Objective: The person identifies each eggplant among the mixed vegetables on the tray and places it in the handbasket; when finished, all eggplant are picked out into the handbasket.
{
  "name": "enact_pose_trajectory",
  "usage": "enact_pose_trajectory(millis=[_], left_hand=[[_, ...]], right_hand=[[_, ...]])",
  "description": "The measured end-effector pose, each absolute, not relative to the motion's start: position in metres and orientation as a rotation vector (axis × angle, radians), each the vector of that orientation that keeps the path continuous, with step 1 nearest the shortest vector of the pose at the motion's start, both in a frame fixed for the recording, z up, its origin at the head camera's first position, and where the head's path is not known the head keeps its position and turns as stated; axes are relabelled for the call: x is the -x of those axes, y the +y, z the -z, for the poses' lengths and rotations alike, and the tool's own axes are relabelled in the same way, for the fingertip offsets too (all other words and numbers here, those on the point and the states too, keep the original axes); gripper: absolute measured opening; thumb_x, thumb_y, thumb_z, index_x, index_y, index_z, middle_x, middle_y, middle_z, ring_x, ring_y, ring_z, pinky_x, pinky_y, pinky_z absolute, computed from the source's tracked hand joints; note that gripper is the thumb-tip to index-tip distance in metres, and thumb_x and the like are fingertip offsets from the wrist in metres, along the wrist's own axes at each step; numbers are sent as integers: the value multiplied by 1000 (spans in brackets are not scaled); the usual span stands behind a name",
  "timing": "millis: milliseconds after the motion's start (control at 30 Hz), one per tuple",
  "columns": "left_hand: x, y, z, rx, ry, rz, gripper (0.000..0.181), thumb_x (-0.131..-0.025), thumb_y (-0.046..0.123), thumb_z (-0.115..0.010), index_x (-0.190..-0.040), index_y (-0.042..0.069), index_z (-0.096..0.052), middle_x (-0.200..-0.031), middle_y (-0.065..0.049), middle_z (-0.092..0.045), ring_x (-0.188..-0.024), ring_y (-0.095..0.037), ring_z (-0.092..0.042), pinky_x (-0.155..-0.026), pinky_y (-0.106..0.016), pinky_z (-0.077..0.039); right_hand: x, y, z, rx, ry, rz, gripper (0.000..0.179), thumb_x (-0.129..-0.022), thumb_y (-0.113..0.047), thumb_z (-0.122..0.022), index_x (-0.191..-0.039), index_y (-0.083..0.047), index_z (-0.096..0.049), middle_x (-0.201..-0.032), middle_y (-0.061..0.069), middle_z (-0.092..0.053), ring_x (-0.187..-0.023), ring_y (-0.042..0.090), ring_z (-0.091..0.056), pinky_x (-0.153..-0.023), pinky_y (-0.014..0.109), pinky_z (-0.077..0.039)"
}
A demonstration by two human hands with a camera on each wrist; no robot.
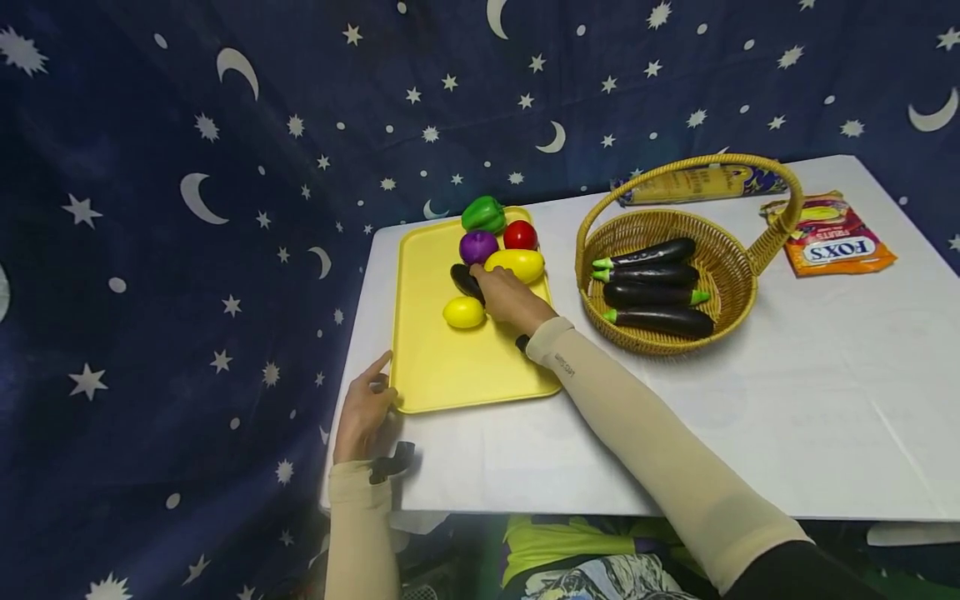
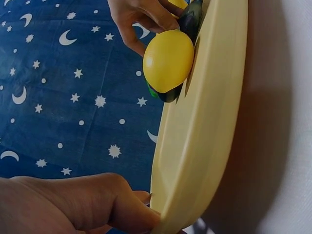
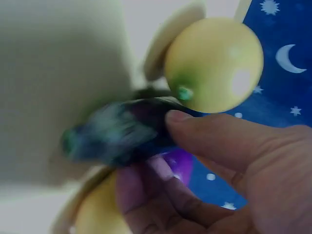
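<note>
My right hand reaches over the yellow tray and pinches a dark eggplant between thumb and fingers. In the right wrist view that eggplant is blurred, with a green tip. Just in front of it lies a yellow lemon, and behind it a purple round fruit. Beside the fingers is a longer yellow fruit. A red round fruit and a green bell pepper sit at the tray's back. My left hand holds the tray's front left corner, thumb against the rim.
Right of the tray stands a wicker basket with a tall handle, holding several eggplants. A Fox's candy bag and a yellow-and-blue packet lie beyond it on the white table. A starry blue cloth hangs behind.
</note>
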State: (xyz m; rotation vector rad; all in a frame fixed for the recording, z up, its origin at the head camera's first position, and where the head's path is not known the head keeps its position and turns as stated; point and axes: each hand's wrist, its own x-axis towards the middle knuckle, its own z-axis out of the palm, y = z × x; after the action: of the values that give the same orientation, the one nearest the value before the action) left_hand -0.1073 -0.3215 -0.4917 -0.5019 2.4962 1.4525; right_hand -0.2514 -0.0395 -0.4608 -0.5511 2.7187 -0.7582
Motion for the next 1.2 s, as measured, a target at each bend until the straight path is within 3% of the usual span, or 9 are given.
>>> enact_pose_trajectory(millis=[133, 267, 433, 500, 567, 700, 800, 933, 1200], left_hand=[[107, -321, 492, 488, 2496, -1455, 85, -89, -8, -54, -165, 28, -42, -137, -20, -53, -89, -19, -57, -56, -19, -43], [106, -323, 492, 487, 2520, -1421, 84, -89, -6, -57, -166, 26, -41, -137, -20, -54, -98, -24, -57, -61, -22, -46], [107, -326, 494, 498, 2521, -1387, 84, -90, -3, -58, -166, 28, -40, -140, -19, -54, -102, -24, -58, -61, -22, -44], [108, -326, 494, 509, 2508, -1378, 84, -90, -2, -59, -166, 30, -40, -142, -19, -55, -92, -22, -57, -57, -23, -42], [109, -326, 494, 506, 2500, -1369, 84, -91, -1, -59, -166, 31, -40, -143, -19, -55, -85, -20, -55, -55, -23, -40], [109, -326, 494, 489, 2515, -1332, 83, -91, 0, -59, -166, 29, -39, -144, -21, -55, -96, -25, -57, -57, -24, -41], [108, -326, 493, 477, 2540, -1311, 83, -92, -1, -58, -167, 27, -38, -143, -22, -55, -112, -31, -56, -61, -23, -43], [108, -326, 493, 456, 2543, -1325, 83, -91, -1, -56, -167, 27, -37, -142, -22, -55, -119, -33, -56, -64, -23, -45], [108, -325, 491, 489, 2484, -1345, 85, -90, -1, -60, -167, 28, -37, -143, -23, -54, -74, -17, -55, -52, -25, -42]], right_hand=[[241, -34, 449, 581, 2760, 624, 62, -103, 0, -57, -161, -12, -39, -142, 25, -59, -126, 42, -54, -114, 56, -49], [223, -27, 433, 656, 2841, 438, 50, -104, 1, -55, -154, -7, -50, -136, 27, -61, -122, 44, -55, -107, 60, -51], [191, -13, 416, 884, 2978, 128, 32, -102, 0, -58, -133, -2, -66, -119, 23, -66, -110, 39, -57, -93, 52, -52], [177, -3, 413, 1010, 3062, -5, 24, -101, -1, -59, -122, -1, -71, -113, 20, -66, -106, 37, -57, -90, 49, -50], [162, 11, 412, 1132, 3154, -143, 17, -100, -1, -58, -110, -2, -73, -105, 17, -65, -101, 34, -56, -86, 45, -49], [135, 45, 410, 1336, 3280, -373, 14, -100, -1, -56, -97, -4, -70, -94, 11, -60, -91, 28, -52, -78, 37, -41], [118, 72, 400, 1432, 3294, -445, 10, -102, -4, -58, -100, -3, -68, -94, 11, -59, -90, 28, -51, -79, 37, -41], [98, 108, 377, 1443, 3269, -389, 14, -102, -5, -65, -115, 0, -67, -107, 16, -62, -101, 32, -55, -87, 42, -47], [101, 176, 345, 1463, 3219, -426, 21, -95, 0, -69, -116, 3, -67, -107, 20, -62, -101, 38, -56, -87, 49, -47]])
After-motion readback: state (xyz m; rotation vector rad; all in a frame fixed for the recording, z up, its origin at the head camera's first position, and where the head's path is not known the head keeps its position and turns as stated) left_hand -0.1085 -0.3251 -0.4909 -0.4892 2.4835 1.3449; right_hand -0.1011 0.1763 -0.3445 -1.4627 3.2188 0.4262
